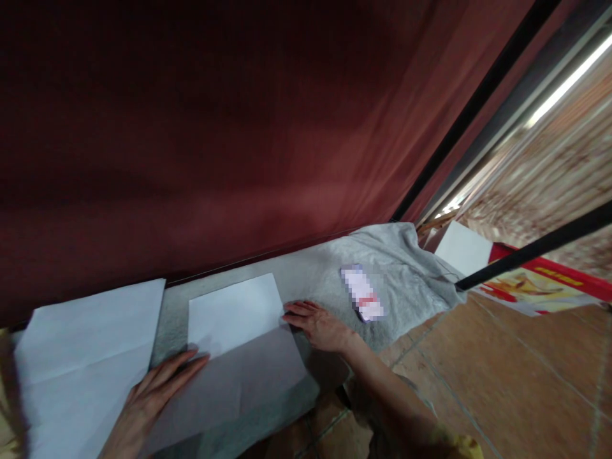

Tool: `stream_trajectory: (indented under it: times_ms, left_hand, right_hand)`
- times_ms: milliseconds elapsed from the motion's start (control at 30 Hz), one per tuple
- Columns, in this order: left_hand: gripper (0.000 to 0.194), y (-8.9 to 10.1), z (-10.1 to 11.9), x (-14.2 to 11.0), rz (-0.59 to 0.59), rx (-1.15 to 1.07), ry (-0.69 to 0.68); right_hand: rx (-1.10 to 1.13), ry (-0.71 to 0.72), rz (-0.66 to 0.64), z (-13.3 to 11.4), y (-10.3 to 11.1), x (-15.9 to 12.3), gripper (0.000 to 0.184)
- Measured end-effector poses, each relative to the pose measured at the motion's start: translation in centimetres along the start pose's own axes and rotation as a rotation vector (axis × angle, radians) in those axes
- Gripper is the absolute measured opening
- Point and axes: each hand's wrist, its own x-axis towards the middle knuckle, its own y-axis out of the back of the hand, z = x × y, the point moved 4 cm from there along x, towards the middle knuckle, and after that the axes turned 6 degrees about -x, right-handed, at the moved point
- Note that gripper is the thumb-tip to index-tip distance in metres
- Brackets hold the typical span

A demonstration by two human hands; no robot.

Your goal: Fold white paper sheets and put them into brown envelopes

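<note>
Mid sheet point(234, 312) lies on a cloth-covered table point(310, 268), w/ hands apart, one each side. L hand point(153, 389) is flat-ish, palm down, fingers out over the sheet's L side; nothing seen clamped. R hand point(320, 326) has its fingertips at the sheet's R edge; thumb's hidden, so can't tell if it pinches or just presses. Prob. held both sides to keep it flat & square, esp. as the cloth under it is soft. Upper part is bright white, lower part greyer along a straight line, so maybe a fold or 2 layers; can't tell which.

L of mid sheet: more white paper point(90, 338), w/ a crosswise crease, prob. set there to be w/in reach of L hand. R of mid sheet, past R hand: a phone point(364, 296), flat on the cloth, screen pixelated, prob. put there to stay clear of the paper. Cloth is smooth-ish by the sheet, rumpled beyond the phone.

Only container: a red & yellow printed box point(540, 290), far R of mid sheet, beyond table end, partly behind a dark bar point(530, 247). Contents not visible.
</note>
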Motion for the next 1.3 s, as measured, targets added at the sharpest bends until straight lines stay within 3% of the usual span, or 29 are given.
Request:
stream_trajectory:
  times_ms: [233,300,433,533,633,833,1100,1300]
  left_hand:
    - [0.044,0.1,-0.8,0.6,0.0,-0.175,0.05]
    - [0.043,0.1,0.1,0.8,0.014,-0.209,0.065]
    - [0.033,0.9,2.5,1.3,0.08,-0.234,0.234]
    - [0.034,1.7,4.2,1.7,0.127,-0.221,0.353]
    - [0.036,2.1,5.4,1.5,0.132,-0.182,0.508]
    - [0.052,2.3,8.0,0.5,0.195,-0.062,0.52]
    - [0.05,2.9,7.2,0.2,0.196,-0.243,0.691]
    - [0.055,2.3,6.9,0.4,0.209,-0.266,0.678]
  right_hand:
    - [0.07,-0.006,-0.037,-0.4,-0.2,-0.6,0.058]
    - [0.083,-0.007,-0.016,-0.8,-0.2,-0.3,0.054]
    - [0.183,-0.028,0.119,-1.1,-0.2,0.4,0.038]
    - [0.296,-0.157,0.192,-0.6,-0.7,0.9,0.03]
    - [0.374,-0.28,0.229,-0.4,-1.4,0.8,0.035]
    - [0.461,-0.356,0.206,-0.6,-1.6,0.3,0.035]
    - [0.483,-0.349,0.207,-0.1,-2.1,1.0,0.032]
    - [0.416,-0.354,0.226,-0.3,-2.1,1.2,0.031]
